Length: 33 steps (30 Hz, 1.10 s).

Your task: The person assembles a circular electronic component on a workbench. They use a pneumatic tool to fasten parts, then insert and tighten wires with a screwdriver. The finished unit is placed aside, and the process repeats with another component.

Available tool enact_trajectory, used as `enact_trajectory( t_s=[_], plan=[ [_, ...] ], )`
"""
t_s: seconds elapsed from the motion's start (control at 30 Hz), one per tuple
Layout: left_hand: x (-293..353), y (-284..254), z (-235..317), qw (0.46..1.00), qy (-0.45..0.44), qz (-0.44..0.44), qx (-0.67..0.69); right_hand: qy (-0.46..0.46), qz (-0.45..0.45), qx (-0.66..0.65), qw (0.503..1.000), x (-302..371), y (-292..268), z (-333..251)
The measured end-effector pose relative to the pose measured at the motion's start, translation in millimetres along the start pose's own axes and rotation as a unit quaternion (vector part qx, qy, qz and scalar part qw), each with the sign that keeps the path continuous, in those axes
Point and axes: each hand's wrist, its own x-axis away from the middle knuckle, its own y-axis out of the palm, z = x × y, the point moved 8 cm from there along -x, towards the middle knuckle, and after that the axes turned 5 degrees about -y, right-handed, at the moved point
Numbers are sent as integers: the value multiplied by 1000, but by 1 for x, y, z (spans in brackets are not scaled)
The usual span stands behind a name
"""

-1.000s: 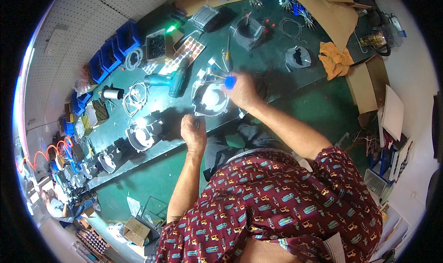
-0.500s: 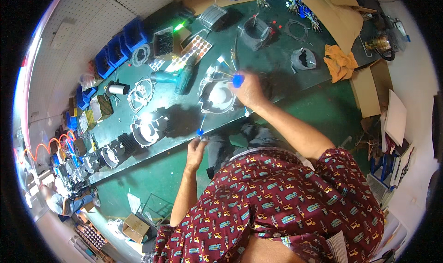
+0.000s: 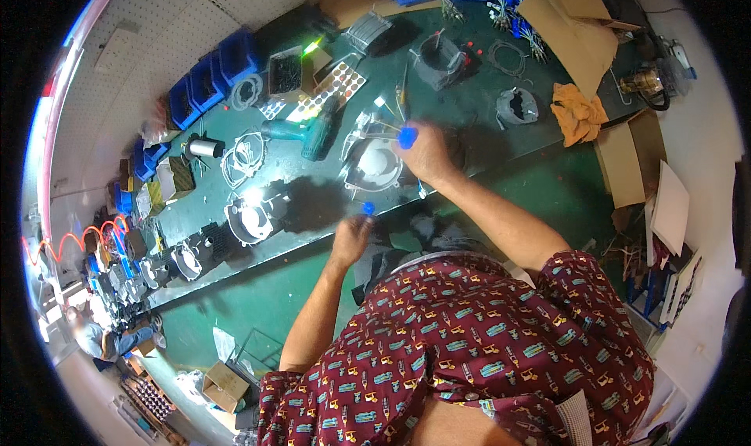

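Grips a blue round-headed part [image 3: 407, 138] in the closed right hand [image 3: 425, 155], at the right edge of the round metal housing [image 3: 375, 164]; with closed left hand [image 3: 352, 239], seems to pinch a blue-tipped piece [image 3: 368, 209] just below the housing. Could bend or snag the thin leads [image 3: 385, 124] on the housing's rim, if pulled sideways. Points leads-first from the blue head, with a gently slanted long axis, toward the housing's upper side.

Your fisheye view bends edges toward a black rim. White glare washes out the middle of the round housing [image 3: 375, 163] before you, deep shadow darkens the tabletop [image 3: 313, 213] to its left, and the far left looks overexposed.
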Motion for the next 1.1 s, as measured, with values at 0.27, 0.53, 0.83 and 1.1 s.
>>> enact_trajectory(
  t_s=[0.27,0.53,0.83,1.1],
  plan=[
    [42,-104,32,968,-28,225,111,25,4,5,1000,3,-3,10],
    [53,-12,104,991,104,-17,-85,34,-22,-3,999,2,-3,4],
    [-11,-73,-1,985,-35,169,12,28,-23,18,999,2,-5,1],
    [80,-64,126,975,146,159,-60,21,0,7,1000,2,-4,2]
  ],
)
